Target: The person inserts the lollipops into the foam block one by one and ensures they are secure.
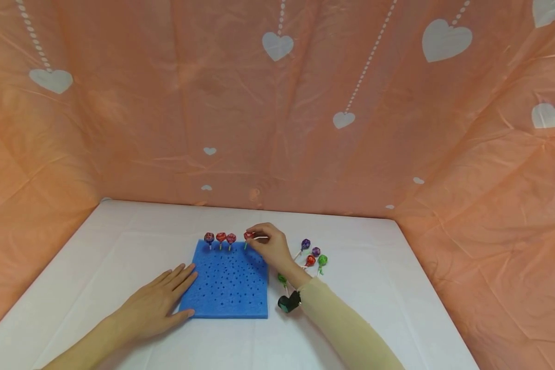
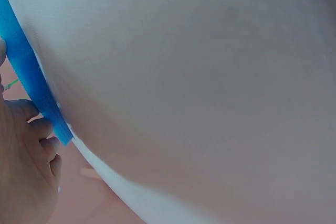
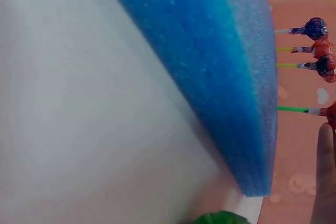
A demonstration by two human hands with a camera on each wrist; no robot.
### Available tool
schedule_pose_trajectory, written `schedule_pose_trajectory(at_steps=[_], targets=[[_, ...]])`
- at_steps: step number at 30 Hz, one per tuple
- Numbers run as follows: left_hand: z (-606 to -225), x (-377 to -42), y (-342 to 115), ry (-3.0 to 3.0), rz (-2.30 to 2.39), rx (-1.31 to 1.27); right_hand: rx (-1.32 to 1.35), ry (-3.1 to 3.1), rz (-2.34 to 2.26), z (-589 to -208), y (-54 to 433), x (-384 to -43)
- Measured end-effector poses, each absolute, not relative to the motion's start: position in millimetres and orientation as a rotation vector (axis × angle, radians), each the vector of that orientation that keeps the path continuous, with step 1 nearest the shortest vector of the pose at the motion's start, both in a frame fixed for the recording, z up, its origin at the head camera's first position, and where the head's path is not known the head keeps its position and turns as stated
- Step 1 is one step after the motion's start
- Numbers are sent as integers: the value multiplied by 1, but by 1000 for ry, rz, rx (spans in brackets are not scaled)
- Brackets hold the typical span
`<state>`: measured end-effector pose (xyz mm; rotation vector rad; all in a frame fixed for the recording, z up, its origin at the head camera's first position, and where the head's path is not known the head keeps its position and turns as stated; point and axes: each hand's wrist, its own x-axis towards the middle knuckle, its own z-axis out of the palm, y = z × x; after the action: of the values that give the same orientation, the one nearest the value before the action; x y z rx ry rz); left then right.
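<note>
A blue foam block point(image 1: 226, 312) dotted with small holes lies on the white table. My right hand point(image 1: 274, 251) pinches a red-wrapped lollipop point(image 1: 248, 235) between thumb and fingers at the block's far edge. In the right wrist view its green stick point(image 3: 291, 109) meets the foam's top, upright. Further left along that edge stand three more lollipops: a dark one point(image 1: 209, 238), a red one point(image 1: 221, 237) and a reddish one point(image 1: 231, 238). My left hand point(image 1: 157, 300) rests with fingers straight on the block's left side; the left wrist view shows its fingers at the foam edge point(image 2: 31, 72).
Right of the block lie several loose lollipops: two purple ones point(image 1: 306, 244) point(image 1: 316, 252), a red one point(image 1: 310, 260) and green ones point(image 1: 322, 260) point(image 1: 282, 279), partly behind my right forearm. A dark device point(image 1: 289, 302) sits at the right wrist. Orange heart-printed curtains point(image 1: 240, 103) enclose the table.
</note>
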<state>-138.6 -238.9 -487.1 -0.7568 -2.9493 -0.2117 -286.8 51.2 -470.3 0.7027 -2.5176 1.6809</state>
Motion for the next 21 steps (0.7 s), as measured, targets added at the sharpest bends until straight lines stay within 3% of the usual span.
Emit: schedule_pose_trajectory(at_steps=[21], targets=[[-490, -139, -239, -2917, -205, -766, 727, -2575, 1611, -474, 52, -287]])
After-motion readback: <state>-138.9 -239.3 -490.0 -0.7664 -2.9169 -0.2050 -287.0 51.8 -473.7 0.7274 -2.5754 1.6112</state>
